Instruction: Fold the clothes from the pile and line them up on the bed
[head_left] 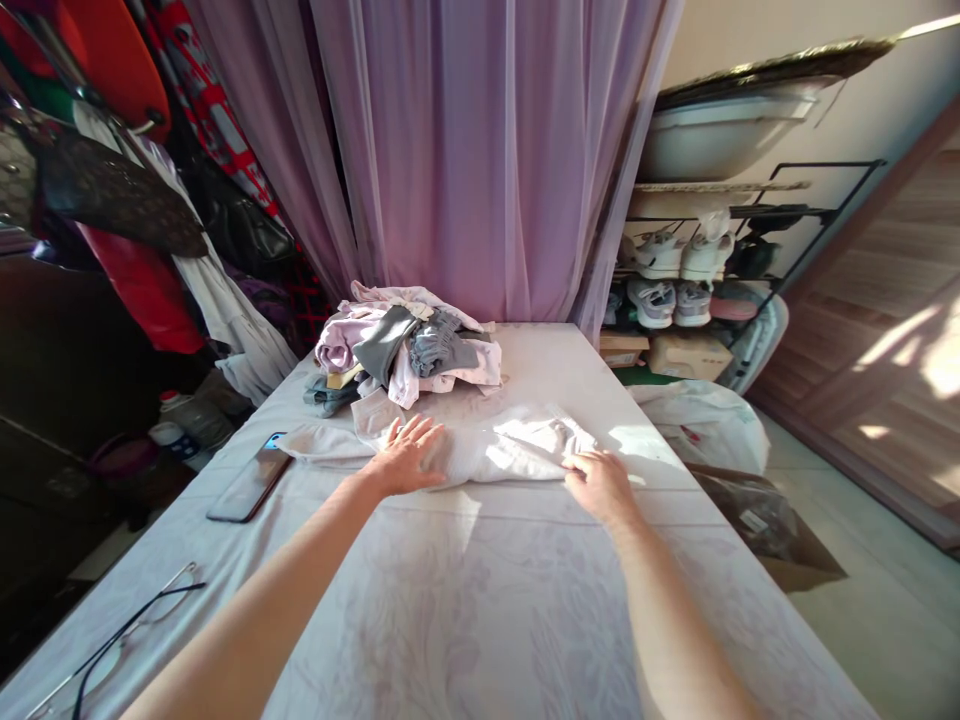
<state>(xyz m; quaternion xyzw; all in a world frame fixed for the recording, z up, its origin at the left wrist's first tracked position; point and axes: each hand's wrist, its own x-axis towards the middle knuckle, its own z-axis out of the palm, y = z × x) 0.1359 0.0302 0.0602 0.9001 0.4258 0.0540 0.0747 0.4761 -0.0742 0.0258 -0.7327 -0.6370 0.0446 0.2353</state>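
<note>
A pale, long-sleeved garment [472,456] lies stretched sideways across the cloth-covered table [465,600]. My left hand [409,455] rests flat on it with fingers spread. At the garment's right end, my right hand [600,480] pinches its near edge between thumb and fingers. One sleeve reaches left toward a phone [251,478]. Just behind the garment sits a heap of crumpled clothes [409,345] in pink, grey and white.
Eyeglasses [124,630] lie at the table's left edge. Bags [120,190] and clothes hang at left, and a purple curtain [465,150] closes the back. To the right stand a rack of shoes [660,255], a plastic bag [705,425] and a cardboard box [802,560].
</note>
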